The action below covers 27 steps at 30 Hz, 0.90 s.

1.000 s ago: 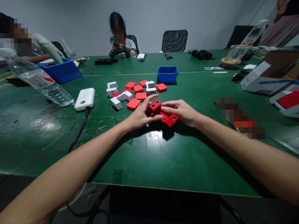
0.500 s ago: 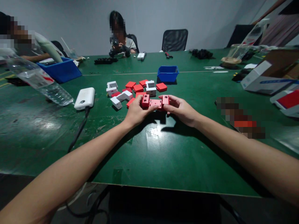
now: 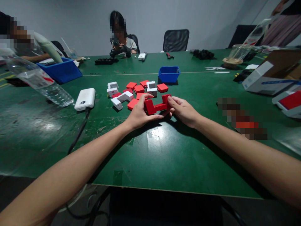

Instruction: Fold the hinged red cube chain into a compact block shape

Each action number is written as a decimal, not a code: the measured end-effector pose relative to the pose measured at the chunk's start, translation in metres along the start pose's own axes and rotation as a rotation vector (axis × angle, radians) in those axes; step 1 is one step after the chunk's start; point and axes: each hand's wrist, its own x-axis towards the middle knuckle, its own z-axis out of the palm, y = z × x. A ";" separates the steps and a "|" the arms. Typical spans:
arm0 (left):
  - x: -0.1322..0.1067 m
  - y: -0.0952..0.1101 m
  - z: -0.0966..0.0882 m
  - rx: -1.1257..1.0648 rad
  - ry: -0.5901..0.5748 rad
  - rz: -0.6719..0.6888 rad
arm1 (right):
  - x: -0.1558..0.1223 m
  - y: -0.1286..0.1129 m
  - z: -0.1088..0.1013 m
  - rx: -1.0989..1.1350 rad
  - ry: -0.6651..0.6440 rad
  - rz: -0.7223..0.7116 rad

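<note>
Both my hands hold one red U-shaped plastic piece (image 3: pixel 157 106) just above the green table (image 3: pixel 164 157). My left hand (image 3: pixel 138 114) grips its left end with thumb and fingers closed round it. My right hand (image 3: pixel 183 110) pinches its right end. Just behind the piece lies a scatter of several red and white plastic parts (image 3: pixel 135 91). A small blue bin (image 3: pixel 168 74) stands beyond them.
A white power bank (image 3: pixel 85 99) with a black cable lies at the left, beside a lying water bottle (image 3: pixel 37 80). A larger blue bin (image 3: pixel 60 70) is far left. Boxes (image 3: pixel 268 78) stand at the right. Other people sit at the far side.
The red piece went from the table up into both hands, and it has since been turned so its two ends point upward and lowered a little.
</note>
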 end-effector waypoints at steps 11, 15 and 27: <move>0.004 0.004 0.001 -0.241 -0.021 -0.184 | -0.004 -0.001 0.003 -0.057 -0.065 -0.069; 0.005 0.005 0.002 -0.302 -0.020 -0.219 | -0.004 -0.001 0.001 -0.119 -0.092 -0.082; -0.001 0.004 0.001 -0.140 0.118 -0.023 | -0.007 0.004 0.000 -0.474 -0.075 -0.139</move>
